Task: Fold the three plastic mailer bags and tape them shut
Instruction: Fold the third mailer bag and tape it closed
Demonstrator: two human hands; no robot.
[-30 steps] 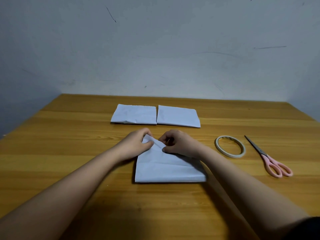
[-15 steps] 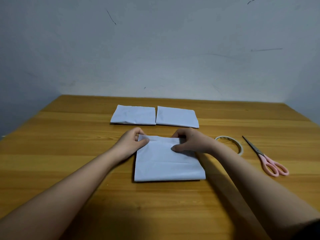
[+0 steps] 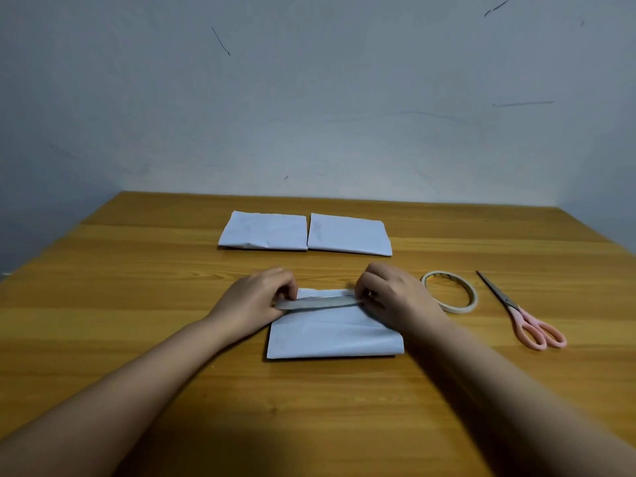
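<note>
Two-handed grip on mailer bag (image 3: 334,335) flap

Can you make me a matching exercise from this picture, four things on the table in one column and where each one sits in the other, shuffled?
Things:
1. near mailer bag
2. tape roll
3. scissors
4. two folded mailer bags

Places:
A. far right of the table
B. side by side at the back
C. under both hands, far edge pinched
D. just right of the right hand

Pairs: 1-C, 2-D, 3-A, 4-B
</note>
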